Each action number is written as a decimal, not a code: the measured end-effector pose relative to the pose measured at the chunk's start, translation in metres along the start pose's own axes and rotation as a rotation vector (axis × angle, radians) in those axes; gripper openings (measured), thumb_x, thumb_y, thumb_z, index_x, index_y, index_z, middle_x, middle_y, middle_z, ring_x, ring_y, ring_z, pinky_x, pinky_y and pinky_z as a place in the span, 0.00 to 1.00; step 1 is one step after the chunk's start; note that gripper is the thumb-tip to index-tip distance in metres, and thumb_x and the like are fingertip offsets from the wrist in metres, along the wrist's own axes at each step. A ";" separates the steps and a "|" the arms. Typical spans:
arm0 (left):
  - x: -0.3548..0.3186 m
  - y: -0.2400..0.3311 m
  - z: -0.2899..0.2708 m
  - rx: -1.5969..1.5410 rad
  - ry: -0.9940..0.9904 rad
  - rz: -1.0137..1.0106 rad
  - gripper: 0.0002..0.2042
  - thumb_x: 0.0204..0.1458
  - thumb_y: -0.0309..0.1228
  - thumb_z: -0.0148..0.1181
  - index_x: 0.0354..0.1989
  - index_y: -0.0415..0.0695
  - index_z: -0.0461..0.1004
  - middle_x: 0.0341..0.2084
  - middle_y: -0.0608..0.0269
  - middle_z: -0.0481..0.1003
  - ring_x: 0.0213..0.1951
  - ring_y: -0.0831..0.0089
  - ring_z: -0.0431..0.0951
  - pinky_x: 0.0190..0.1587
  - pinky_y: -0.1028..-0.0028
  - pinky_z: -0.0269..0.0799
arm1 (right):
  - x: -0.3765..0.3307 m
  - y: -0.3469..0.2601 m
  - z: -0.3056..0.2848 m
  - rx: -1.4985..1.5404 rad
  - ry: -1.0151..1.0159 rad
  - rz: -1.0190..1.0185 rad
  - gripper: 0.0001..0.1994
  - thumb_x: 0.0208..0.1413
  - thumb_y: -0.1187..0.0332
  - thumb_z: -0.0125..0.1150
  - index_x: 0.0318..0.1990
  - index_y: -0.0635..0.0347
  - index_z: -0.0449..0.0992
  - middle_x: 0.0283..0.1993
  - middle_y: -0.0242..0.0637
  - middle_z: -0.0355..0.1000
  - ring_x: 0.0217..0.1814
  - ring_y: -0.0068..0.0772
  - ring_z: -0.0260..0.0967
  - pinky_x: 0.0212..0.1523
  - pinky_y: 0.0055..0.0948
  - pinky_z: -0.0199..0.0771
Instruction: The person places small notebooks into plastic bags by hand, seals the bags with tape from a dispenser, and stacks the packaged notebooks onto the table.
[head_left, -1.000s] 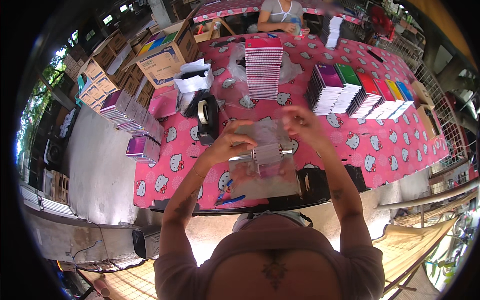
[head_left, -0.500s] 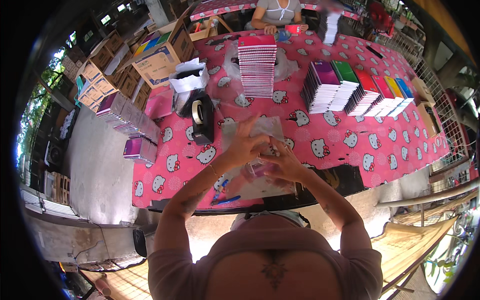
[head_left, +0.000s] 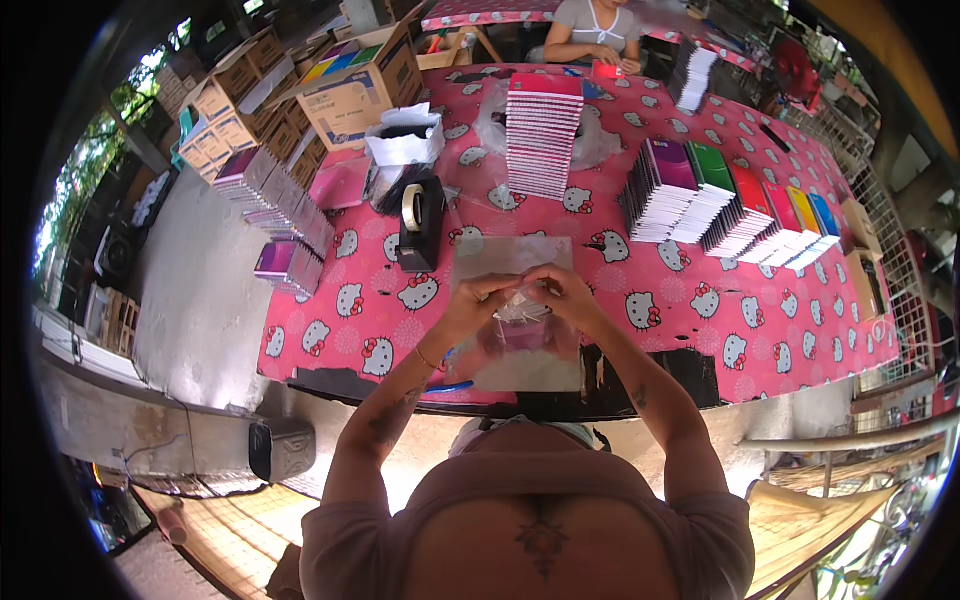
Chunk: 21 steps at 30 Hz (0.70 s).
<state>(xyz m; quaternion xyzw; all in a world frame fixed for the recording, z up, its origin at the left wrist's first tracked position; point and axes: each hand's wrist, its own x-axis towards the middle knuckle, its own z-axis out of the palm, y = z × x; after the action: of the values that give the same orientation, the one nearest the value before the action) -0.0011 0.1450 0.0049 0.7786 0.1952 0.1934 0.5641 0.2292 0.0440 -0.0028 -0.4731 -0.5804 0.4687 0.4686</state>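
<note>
We have: tablecloth (head_left: 672, 288), smooth, glossy, plastic-looking; sheet (head_left: 555, 368), smooth, reflective; boxes (head_left: 350, 108), matt cardboard; notebooks (head_left: 668, 165), paper pages, glossy covers; dispenser (head_left: 424, 238), smooth plastic; floor (head_left: 190, 300), matt concrete.

Open passage lies right of the right grip (head_left: 562, 295) across the pink cat-print surface (head_left: 685, 332); a black tape dispenser (head_left: 423, 235) and tall red-topped notebook stack (head_left: 541, 145) obstruct ahead.
</note>
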 end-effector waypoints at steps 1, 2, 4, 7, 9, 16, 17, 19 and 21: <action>-0.009 0.007 0.003 0.130 0.050 0.066 0.31 0.57 0.42 0.66 0.67 0.45 0.66 0.59 0.55 0.74 0.59 0.68 0.73 0.65 0.59 0.63 | -0.007 -0.009 0.007 -0.149 0.064 -0.101 0.23 0.55 0.65 0.69 0.58 0.58 0.73 0.60 0.35 0.69 0.59 0.31 0.67 0.59 0.36 0.66; -0.021 0.014 0.000 0.308 0.096 0.160 0.32 0.56 0.43 0.67 0.68 0.45 0.66 0.60 0.54 0.73 0.61 0.64 0.73 0.68 0.56 0.59 | -0.017 -0.030 0.016 -0.297 0.119 -0.211 0.22 0.53 0.65 0.70 0.55 0.58 0.74 0.57 0.35 0.71 0.57 0.33 0.68 0.60 0.39 0.65; -0.030 0.030 -0.001 0.451 0.123 0.231 0.35 0.53 0.43 0.68 0.68 0.45 0.64 0.62 0.53 0.71 0.64 0.59 0.69 0.71 0.50 0.51 | -0.033 -0.065 0.027 -0.520 0.227 -0.324 0.21 0.48 0.66 0.73 0.51 0.57 0.76 0.53 0.36 0.72 0.55 0.39 0.69 0.61 0.45 0.63; -0.034 0.044 -0.001 0.409 0.092 0.189 0.39 0.50 0.42 0.71 0.70 0.47 0.61 0.64 0.54 0.69 0.69 0.57 0.63 0.72 0.46 0.44 | -0.050 -0.071 0.041 -0.706 0.240 -0.301 0.24 0.43 0.64 0.76 0.49 0.56 0.75 0.52 0.40 0.71 0.57 0.46 0.67 0.62 0.49 0.61; -0.029 0.046 0.003 0.482 0.103 0.220 0.40 0.49 0.42 0.72 0.70 0.48 0.60 0.65 0.56 0.68 0.69 0.56 0.63 0.72 0.46 0.45 | -0.048 -0.054 0.041 -0.806 0.068 -0.287 0.25 0.42 0.64 0.76 0.50 0.55 0.74 0.53 0.41 0.69 0.58 0.48 0.66 0.60 0.49 0.62; -0.034 0.036 0.010 0.810 0.163 0.424 0.26 0.46 0.34 0.71 0.57 0.50 0.76 0.59 0.58 0.73 0.60 0.58 0.72 0.61 0.54 0.67 | -0.028 -0.066 0.040 -0.845 0.327 -0.505 0.13 0.49 0.67 0.71 0.43 0.56 0.78 0.46 0.35 0.73 0.49 0.42 0.69 0.51 0.42 0.67; -0.040 0.035 0.018 0.778 0.178 0.383 0.22 0.46 0.32 0.70 0.54 0.50 0.78 0.58 0.58 0.74 0.57 0.60 0.74 0.56 0.57 0.71 | -0.032 -0.057 0.034 -0.878 0.250 -0.498 0.13 0.49 0.67 0.71 0.43 0.56 0.79 0.45 0.35 0.73 0.49 0.41 0.69 0.50 0.42 0.68; -0.039 0.048 0.018 0.707 0.180 0.381 0.18 0.46 0.30 0.70 0.48 0.49 0.82 0.52 0.59 0.77 0.50 0.62 0.77 0.49 0.61 0.75 | -0.035 -0.050 0.033 -0.911 0.171 -0.477 0.13 0.49 0.67 0.71 0.42 0.56 0.79 0.43 0.35 0.72 0.49 0.41 0.69 0.49 0.41 0.68; -0.031 0.058 0.009 0.625 0.156 0.457 0.16 0.45 0.28 0.70 0.45 0.48 0.83 0.43 0.60 0.80 0.43 0.63 0.79 0.42 0.63 0.76 | -0.037 -0.045 0.036 -0.918 0.164 -0.450 0.12 0.48 0.68 0.71 0.41 0.57 0.79 0.42 0.35 0.72 0.50 0.41 0.69 0.49 0.40 0.68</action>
<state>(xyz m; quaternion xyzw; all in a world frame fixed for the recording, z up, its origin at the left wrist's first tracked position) -0.0177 0.1051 0.0548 0.9192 0.1086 0.3040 0.2256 0.1925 -0.0016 0.0332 -0.5286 -0.7751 0.0148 0.3459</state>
